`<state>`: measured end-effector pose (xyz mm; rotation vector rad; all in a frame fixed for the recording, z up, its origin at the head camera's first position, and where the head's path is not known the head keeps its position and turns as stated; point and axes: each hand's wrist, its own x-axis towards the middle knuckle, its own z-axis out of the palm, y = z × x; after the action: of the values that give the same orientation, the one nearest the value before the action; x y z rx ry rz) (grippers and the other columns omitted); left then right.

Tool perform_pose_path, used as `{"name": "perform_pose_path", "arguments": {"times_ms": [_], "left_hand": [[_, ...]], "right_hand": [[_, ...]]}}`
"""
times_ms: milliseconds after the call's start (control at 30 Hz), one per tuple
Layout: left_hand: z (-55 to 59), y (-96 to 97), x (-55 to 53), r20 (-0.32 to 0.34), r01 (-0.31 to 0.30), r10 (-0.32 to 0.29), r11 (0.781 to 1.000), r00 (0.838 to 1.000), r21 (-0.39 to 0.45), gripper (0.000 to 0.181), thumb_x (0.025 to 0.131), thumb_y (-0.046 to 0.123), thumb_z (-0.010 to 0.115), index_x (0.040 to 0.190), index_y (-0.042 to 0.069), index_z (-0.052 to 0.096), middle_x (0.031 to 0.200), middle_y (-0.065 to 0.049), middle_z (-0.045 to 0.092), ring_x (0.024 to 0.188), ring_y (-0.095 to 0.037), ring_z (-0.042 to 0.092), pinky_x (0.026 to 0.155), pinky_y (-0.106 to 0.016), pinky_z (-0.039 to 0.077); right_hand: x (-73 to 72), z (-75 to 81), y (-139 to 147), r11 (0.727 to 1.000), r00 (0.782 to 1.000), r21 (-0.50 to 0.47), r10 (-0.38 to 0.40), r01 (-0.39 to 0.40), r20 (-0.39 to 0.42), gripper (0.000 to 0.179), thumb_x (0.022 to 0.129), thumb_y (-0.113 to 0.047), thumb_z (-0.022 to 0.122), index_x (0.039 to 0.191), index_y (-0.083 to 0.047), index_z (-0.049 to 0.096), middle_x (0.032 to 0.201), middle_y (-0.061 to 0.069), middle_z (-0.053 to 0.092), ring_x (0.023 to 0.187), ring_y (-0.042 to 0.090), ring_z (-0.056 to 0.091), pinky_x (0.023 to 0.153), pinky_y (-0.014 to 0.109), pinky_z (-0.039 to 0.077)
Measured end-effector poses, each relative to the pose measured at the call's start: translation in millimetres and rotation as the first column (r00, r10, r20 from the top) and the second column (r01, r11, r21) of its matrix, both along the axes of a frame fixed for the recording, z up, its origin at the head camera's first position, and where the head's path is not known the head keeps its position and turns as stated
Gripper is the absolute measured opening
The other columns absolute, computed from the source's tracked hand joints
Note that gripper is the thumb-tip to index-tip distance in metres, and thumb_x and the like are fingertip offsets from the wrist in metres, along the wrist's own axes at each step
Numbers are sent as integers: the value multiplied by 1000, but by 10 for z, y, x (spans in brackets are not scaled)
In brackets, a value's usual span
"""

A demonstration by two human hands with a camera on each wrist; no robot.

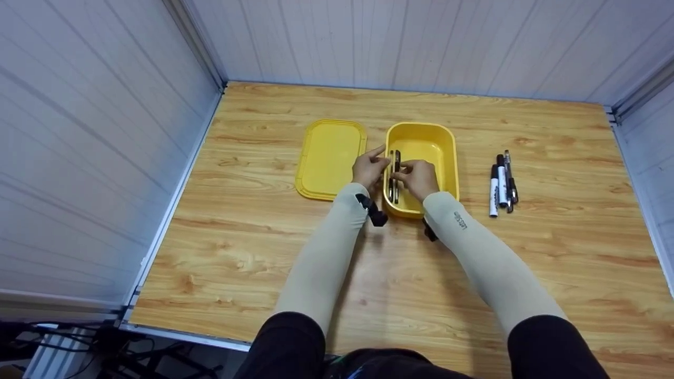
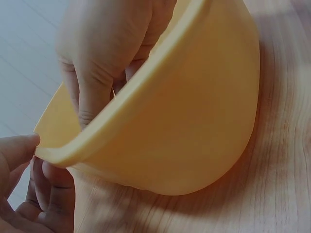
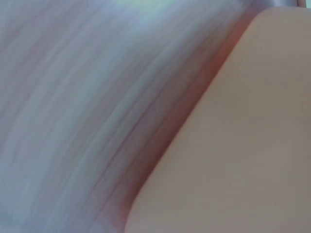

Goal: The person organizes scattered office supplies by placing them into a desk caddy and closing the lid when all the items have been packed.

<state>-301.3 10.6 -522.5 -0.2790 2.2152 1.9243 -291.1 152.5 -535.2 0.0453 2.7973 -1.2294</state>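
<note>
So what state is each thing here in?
Yellow box: open, pens inside
Yellow lid: off, flat on the table
Pens in box: lying side by side
Two markers: capped, lying down
Loose pens: lying beside the markers
Left hand: pinching the box's edge
Right hand: inside the box, at the pens; grip unclear

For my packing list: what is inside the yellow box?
Inside the yellow box, two dark pens are near the left wall. The right hand partly covers at least one; anything beneath that hand cannot be seen.
</note>
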Motion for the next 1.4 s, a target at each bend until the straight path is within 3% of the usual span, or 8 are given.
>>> {"name": "perform_pose_path", "arguments": {"times_ms": [200,367,533,833,1033,1267,1400], "left_hand": [[-2,23,-27,-9,-3,3,1000,1000,-7,41,94,13,67,134,19,64,106,-11,74,92,-26,70,64,-22,54],[-13,34,-44,-6,-3,3,1000,1000,-1,40,93,15,68,133,21,64,104,-10,74,90,-27,70,60,-22,53],[2,31,-36,-7,3,-3,1000,1000,-2,42,94,14,68,134,21,63,105,-10,73,88,-29,70,60,-24,53],[-3,21,-27,5,-1,1,1000,1000,31,42,95,13,66,136,20,61,108,-11,73,94,-34,70,78,-43,59],[-4,9,-37,3,5,-5,1000,1000,27,42,95,14,66,136,20,61,108,-12,73,91,-32,70,77,-42,58],[-7,0,-53,11,-1,1,1000,1000,28,42,94,14,67,136,19,61,109,-12,73,90,-24,70,70,-29,58],[-8,-2,-59,16,-12,12,999,1000,42,42,94,14,67,135,20,62,107,-12,73,91,-25,70,73,-35,59]], "right_hand": [[-32,106,78,999,998,28,24,-22,-63,30,92,-15,69,118,0,71,100,17,73,86,24,65,74,32,52],[-62,210,169,999,998,52,4,0,-67,30,94,-13,64,120,1,69,107,18,71,98,29,65,85,41,53],[-87,281,260,996,995,81,-27,35,-96,28,94,-14,62,116,0,71,107,17,71,97,28,64,84,40,53],[-97,314,431,991,984,104,-69,87,-166,27,95,-12,61,116,0,71,106,17,69,91,28,64,78,41,53],[-116,355,533,989,980,108,-83,104,-183,27,94,-9,59,116,2,70,107,18,67,97,30,61,83,42,52],[-127,374,694,984,975,87,-136,153,-178,28,95,-9,59,118,2,69,107,18,64,98,29,59,85,40,52],[-123,365,814,978,968,95,-166,186,-190,30,94,-9,56,120,3,68,104,19,63,95,30,58,83,41,50]]}}
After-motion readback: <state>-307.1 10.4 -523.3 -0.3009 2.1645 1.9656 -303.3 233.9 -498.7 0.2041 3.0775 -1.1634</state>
